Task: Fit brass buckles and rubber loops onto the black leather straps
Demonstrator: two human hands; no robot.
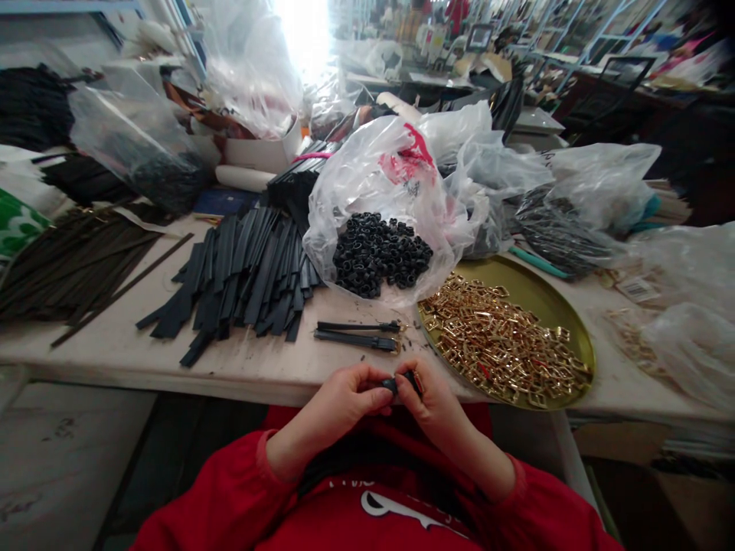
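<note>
At the table's front edge, my left hand (351,394) and my right hand (432,405) are close together, fingers pinched on a short black strap (390,385). Most of the strap is hidden by my fingers. A glint of gold, apparently a buckle (419,377), shows at my right fingertips. Just beyond my hands lie two black straps with gold buckles (357,339), side by side. Behind them an open plastic bag (350,180) holds many small black loops (379,256). To the right, gold buckles (505,337) are heaped on a round gold tray (566,306).
A pile of flat black strips (246,268) covers the left middle of the table (230,375). Dark brown strips (74,268) lie farther left, with one long strip (123,289) apart. Plastic bags (602,180) crowd the back and right side.
</note>
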